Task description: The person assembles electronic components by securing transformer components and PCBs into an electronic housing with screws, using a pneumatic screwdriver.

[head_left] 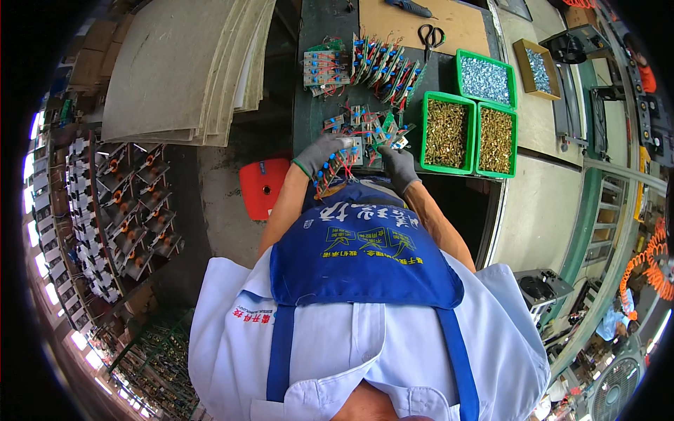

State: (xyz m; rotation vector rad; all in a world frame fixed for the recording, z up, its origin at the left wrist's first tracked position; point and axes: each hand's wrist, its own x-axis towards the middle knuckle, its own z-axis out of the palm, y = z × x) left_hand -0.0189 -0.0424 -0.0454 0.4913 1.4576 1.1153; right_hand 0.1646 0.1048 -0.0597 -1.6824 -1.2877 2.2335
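My left hand, in a grey glove, is closed on a circuit board with blue parts and red wires, held tilted at the front edge of the dark bench. My right hand, gloved too, reaches to the right side of the same cluster with its fingers bent together. What it pinches is too small to make out. Just beyond both hands lies a loose pile of small circuit boards with red wires. Farther back, more boards stand in a leaning row, beside a flat stack of boards.
Right of my hands are green trays of brass-coloured parts and a green tray of silver parts. Black scissors and a blue-handled tool lie behind. A red stool, large sheets and loaded racks stand left.
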